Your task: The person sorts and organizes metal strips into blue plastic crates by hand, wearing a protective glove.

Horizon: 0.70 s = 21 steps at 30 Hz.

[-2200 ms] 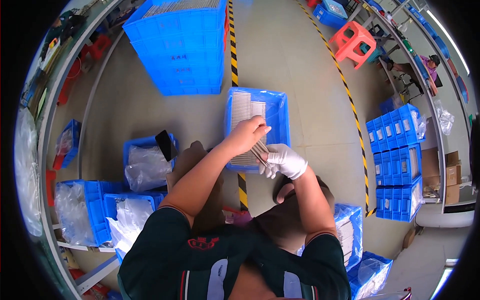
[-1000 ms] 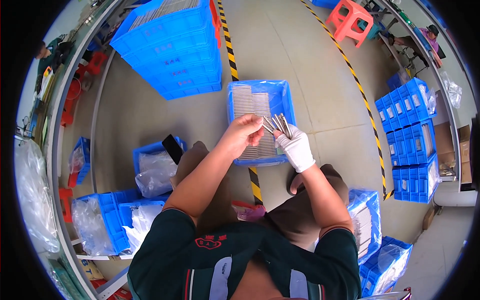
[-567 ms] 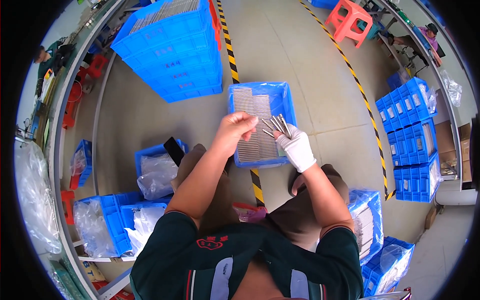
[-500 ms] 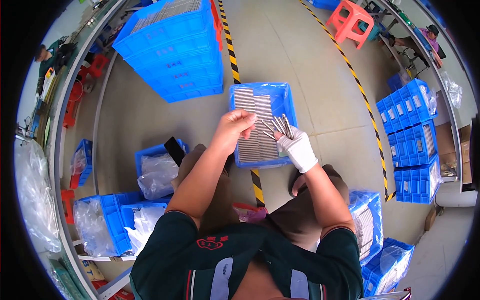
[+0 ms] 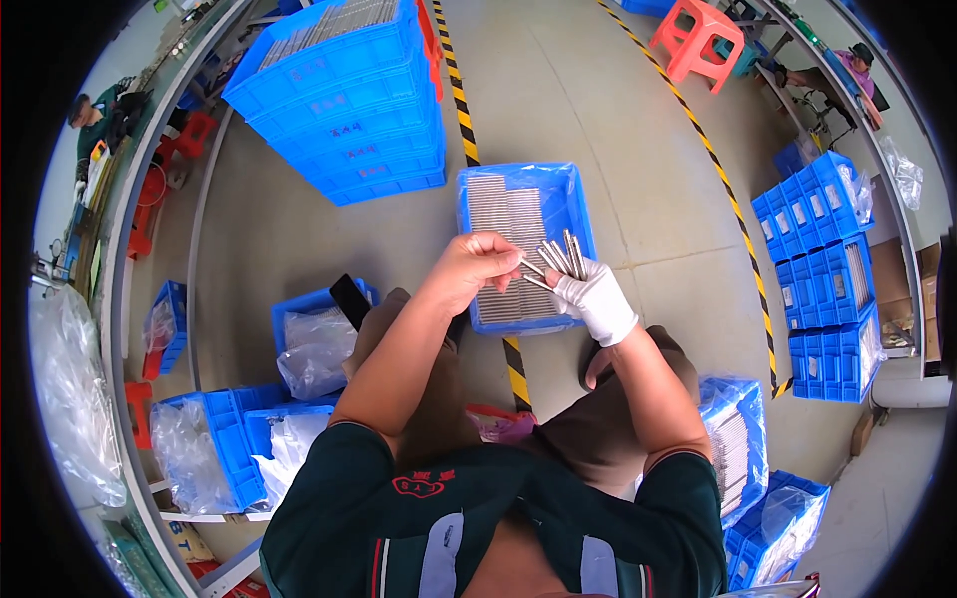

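Note:
My right hand (image 5: pixel 598 304), in a white glove, is closed round a fanned bunch of slim silvery metal rods (image 5: pixel 564 257) that point up and to the left. Bare and closed in a pinch, my left hand (image 5: pixel 476 271) meets the near end of one metal rod (image 5: pixel 533 267) reaching out from that bunch. Both hands are over the front part of a blue plastic crate (image 5: pixel 586 214) lined with clear film. Inside the crate, similar rods (image 5: pixel 506 204) lie in two packed columns; my hands hide part of them.
A tall stack of blue crates (image 5: pixel 369 125) stands far left, and more crates (image 5: pixel 825 284) are stacked at the right. Bagged crates (image 5: pixel 224 439) sit near left. Another rod-filled crate (image 5: pixel 733 448) is beside my right arm. A red stool (image 5: pixel 698 45) stands far right; people sit at side benches.
My left hand has moved slightly right and down, its fingertips now at the end of a rod in the bunch. My right hand stays nearly in place, still holding the rods.

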{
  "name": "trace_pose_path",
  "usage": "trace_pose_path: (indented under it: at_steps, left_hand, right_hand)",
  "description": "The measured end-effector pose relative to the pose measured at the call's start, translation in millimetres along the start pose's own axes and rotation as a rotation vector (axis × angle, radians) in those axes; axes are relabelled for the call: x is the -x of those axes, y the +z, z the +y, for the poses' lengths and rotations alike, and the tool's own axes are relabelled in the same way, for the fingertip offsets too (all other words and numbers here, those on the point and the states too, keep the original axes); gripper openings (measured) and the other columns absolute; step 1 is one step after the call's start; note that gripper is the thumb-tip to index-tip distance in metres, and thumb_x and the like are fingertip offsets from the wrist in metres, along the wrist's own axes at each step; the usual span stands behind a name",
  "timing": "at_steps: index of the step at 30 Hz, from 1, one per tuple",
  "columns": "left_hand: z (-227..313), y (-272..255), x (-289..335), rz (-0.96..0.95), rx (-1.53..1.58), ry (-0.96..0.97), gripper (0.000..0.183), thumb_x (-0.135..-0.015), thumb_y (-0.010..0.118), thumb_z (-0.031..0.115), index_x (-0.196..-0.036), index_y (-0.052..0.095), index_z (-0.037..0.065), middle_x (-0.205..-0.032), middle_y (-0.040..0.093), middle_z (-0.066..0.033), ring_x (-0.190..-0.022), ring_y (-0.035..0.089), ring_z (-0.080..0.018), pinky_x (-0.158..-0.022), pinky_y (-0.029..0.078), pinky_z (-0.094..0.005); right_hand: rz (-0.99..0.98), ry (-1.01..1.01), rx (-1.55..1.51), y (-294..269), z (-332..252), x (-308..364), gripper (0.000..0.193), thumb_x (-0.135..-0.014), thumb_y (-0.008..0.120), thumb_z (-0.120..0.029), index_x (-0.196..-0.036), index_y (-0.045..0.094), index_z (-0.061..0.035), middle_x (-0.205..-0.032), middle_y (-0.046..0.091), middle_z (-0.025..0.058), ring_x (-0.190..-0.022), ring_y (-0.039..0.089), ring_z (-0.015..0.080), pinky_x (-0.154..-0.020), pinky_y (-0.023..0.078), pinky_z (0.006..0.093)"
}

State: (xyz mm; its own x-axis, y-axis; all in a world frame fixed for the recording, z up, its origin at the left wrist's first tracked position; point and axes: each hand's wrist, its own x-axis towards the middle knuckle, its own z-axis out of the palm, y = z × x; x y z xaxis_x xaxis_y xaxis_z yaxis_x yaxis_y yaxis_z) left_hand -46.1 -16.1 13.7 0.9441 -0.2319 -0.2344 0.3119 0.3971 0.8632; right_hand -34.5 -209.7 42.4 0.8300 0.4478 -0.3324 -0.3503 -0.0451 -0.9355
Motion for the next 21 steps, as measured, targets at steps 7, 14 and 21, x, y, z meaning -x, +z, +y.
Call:
trace_pose_path:
  at_steps: [7, 14, 21]
  left_hand:
    - [9.8, -0.3, -3.3, 0.237, -0.152, 0.191, 0.011, -0.078, 0.062, 0.011, -0.081, 0.059, 0.001, -0.075, 0.059, -0.0017, -0.069, 0.053, -0.0072, -0.065, 0.042, -0.0214]
    - [-1.3, 10.6, -2.7, 0.073, -0.153, 0.074, 0.012, -0.079, 0.062, 0.013, -0.081, 0.059, 0.001, -0.076, 0.058, -0.0015, -0.071, 0.052, -0.0061, -0.066, 0.041, -0.0206]
    - [-12.7, 11.3, -4.1, 0.094, -0.144, 0.121, 0.01, -0.078, 0.062, 0.009, -0.08, 0.059, 0.0, -0.075, 0.058, -0.0021, -0.069, 0.052, -0.0062, -0.065, 0.041, -0.02]
  right_hand:
    - [-0.022, 0.056, 0.004, -6.6, 5.1, -5.4, 0.013, -0.083, 0.056, -0.015, -0.084, 0.057, -0.0028, -0.056, 0.045, -0.0026, -0.047, 0.038, 0.0054, -0.043, 0.03, 0.02]
    - [-0.034, -0.001, 0.169, 0.0, 7.7, -5.1, 0.025, -0.084, 0.055, -0.028, -0.074, 0.055, -0.0046, -0.052, 0.046, -0.0016, -0.046, 0.038, 0.0058, -0.042, 0.029, 0.0212]
    - [0.167, -0.184, 0.41, 0.0, 21.3, -9.8, 0.02, -0.081, 0.057, -0.022, -0.082, 0.059, -0.0024, -0.055, 0.051, 0.0056, -0.048, 0.045, 0.0127, -0.046, 0.037, 0.0262]
